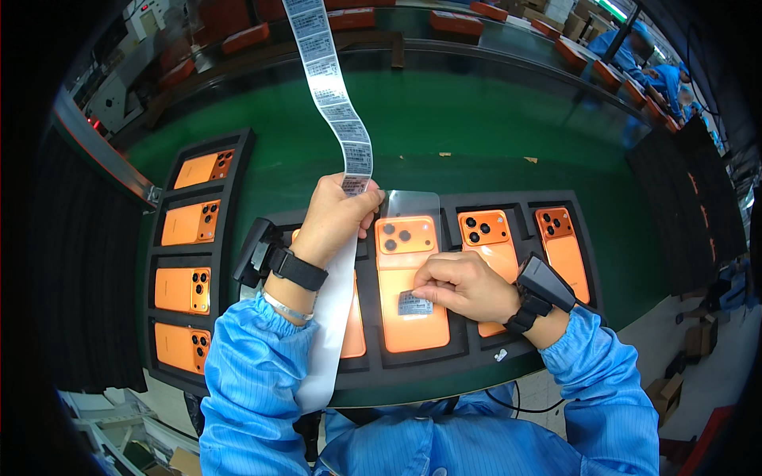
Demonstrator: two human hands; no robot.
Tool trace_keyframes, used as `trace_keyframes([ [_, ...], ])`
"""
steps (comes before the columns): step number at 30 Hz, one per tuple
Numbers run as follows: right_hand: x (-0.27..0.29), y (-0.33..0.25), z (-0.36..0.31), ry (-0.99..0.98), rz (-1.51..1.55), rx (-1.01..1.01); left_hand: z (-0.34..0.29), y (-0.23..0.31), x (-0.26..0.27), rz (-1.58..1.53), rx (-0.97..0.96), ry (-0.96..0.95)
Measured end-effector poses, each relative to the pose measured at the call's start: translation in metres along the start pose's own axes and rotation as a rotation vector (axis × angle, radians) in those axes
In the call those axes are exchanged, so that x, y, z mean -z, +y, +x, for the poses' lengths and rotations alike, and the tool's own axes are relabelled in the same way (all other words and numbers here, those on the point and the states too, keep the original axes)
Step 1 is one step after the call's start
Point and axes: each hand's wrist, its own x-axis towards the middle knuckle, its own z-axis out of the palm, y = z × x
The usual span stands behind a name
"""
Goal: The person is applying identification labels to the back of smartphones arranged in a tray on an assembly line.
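My left hand point(337, 210) is closed on a long strip of printed labels point(327, 91), which runs up and away from the bench. Below that hand the strip's bare white backing point(327, 341) hangs down past my forearm. My right hand point(463, 287) pinches a single grey label point(414, 305) by its edge, over the lower back of an orange phone point(414, 337). Whether the label is stuck down, I cannot tell. Clear film point(411, 203) covers the phone's upper part and sticks out beyond its top. This phone lies camera side up in a black foam tray point(373, 361).
Other orange phones point(565, 266) sit in the same tray, one partly behind my left arm. A second foam tray point(248, 151) on the left holds several more. The green bench point(492, 127) extends to a dark rail with red boxes point(456, 24). Blue-clad people work at the far right.
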Motion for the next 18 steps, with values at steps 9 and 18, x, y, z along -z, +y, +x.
trace_keyframes([
  [9, -0.0004, 0.0002, 0.0001, -0.016, 0.013, -0.025, -0.0005, -0.0010, -0.0004, 0.000, 0.003, -0.002],
  [18, 0.0000, 0.0009, 0.0017, -0.011, 0.029, -0.014, -0.0002, 0.0009, 0.0008, 0.005, -0.003, -0.010],
])
